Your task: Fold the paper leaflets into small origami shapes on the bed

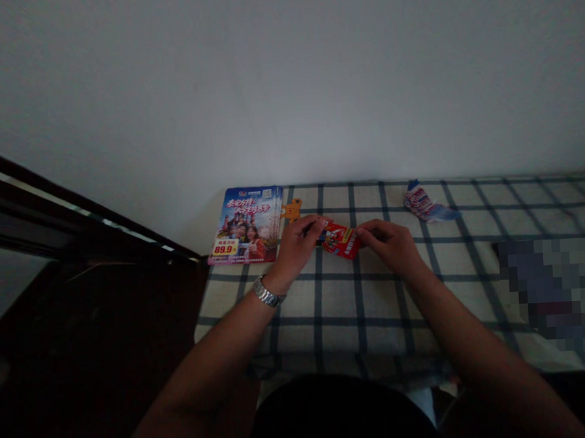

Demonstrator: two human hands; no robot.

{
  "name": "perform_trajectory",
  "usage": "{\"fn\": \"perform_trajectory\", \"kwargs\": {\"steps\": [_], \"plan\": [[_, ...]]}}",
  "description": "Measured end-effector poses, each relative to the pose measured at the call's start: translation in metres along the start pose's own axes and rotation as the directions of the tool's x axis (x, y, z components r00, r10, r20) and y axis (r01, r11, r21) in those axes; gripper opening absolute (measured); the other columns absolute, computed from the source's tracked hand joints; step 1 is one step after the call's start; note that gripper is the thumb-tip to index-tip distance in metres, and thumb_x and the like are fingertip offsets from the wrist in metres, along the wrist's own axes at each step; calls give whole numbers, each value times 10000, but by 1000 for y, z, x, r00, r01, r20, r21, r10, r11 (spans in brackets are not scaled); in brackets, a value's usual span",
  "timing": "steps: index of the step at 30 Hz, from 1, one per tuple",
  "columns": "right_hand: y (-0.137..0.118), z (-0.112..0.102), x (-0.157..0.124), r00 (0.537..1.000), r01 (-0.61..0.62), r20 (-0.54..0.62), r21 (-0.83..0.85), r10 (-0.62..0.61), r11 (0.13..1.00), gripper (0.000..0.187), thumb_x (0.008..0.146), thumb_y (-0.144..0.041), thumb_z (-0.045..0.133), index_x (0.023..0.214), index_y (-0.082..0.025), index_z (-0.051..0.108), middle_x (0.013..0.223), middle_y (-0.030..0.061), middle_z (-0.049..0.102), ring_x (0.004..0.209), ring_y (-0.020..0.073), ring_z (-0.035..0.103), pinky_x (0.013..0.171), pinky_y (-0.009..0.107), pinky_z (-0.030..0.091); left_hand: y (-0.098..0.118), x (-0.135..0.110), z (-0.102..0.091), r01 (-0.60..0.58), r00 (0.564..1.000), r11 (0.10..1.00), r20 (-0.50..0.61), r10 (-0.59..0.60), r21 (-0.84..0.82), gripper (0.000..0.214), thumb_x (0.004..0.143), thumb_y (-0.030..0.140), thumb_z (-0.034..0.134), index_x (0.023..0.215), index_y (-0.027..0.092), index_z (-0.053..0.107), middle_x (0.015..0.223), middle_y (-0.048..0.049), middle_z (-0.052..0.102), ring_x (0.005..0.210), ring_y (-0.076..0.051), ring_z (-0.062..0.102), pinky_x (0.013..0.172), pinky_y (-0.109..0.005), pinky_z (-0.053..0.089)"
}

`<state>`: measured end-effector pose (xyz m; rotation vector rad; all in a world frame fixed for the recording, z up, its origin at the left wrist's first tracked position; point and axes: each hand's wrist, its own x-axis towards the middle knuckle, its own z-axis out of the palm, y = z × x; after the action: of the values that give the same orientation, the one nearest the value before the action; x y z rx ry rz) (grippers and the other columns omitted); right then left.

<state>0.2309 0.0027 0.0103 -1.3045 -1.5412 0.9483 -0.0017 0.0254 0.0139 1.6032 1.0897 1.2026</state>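
Note:
Between my hands, above the checked cloth, is a small red printed packet or card (pixel 341 240) with yellow and blue print; whether it is a packet or a card I cannot tell. My left hand (pixel 300 237), with a metal watch (pixel 268 292) on the wrist, pinches its left end. The fingers of my right hand (pixel 388 241) are closed on its right edge. Left of my left hand lies a stack of printed flyers (pixel 248 226). An orange bear-shaped piece (pixel 291 210) lies just behind my left hand, partly beside the flyers.
A checked tablecloth (pixel 339 301) covers the table, which meets a pale wall (pixel 286 95). A crumpled printed paper or wrapper (pixel 426 205) lies at the back right. A blurred-out item (pixel 554 293) is at the right. A dark railing (pixel 36 200) stands at the left.

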Motion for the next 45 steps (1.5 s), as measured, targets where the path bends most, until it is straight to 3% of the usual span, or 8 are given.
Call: {"fn": "perform_trajectory", "kwargs": {"steps": [10,18,25,30,37,45], "plan": [[2,0,2,999,28,42,-33,-27,999,292,890,-492,715,886,-200,733,828,49,767,742,210,714,683,326,572,-3,-1,0,37,998,999,44,-36,-5,301,1007,430,621,1095,216,813,1046,-43,810,950,-209,751,839,-300,577],[-4,7,-6,973,37,230,-51,-25,998,261,955,-463,652,993,-220,738,875,31,769,745,188,692,664,294,541,-2,-7,7,-3,988,997,155,-8,73,285,1001,438,631,1084,239,816,1058,-38,811,981,-210,749,894,-321,568],[-2,10,-7,977,61,209,-53,-48,997,264,954,-476,648,921,-228,733,817,22,751,715,185,672,649,293,528,-8,-8,9,0,979,998,204,-14,69,336,989,502,635,1029,213,802,976,-50,799,909,-201,733,832,-308,555],[0,11,-6,983,55,179,-28,-50,998,235,947,-450,653,912,-230,727,830,21,750,732,190,672,663,301,525,-5,-6,9,-2,990,1000,139,1,6,278,985,456,631,996,193,719,927,-32,732,831,-162,672,757,-266,523],[0,14,-7,983,33,182,-23,-28,999,242,953,-448,637,935,-220,716,846,30,754,754,193,684,682,308,530,-4,-6,9,9,993,999,115,-13,38,241,977,425,645,919,190,658,824,-2,665,762,-142,619,705,-249,482],[-2,17,-9,976,2,218,-8,-1,1000,264,944,-498,666,950,-237,704,794,10,736,695,182,667,602,285,505,-5,-10,12,24,976,998,215,-38,66,252,969,444,671,939,197,708,833,-13,719,736,-147,656,682,-255,501]]}}
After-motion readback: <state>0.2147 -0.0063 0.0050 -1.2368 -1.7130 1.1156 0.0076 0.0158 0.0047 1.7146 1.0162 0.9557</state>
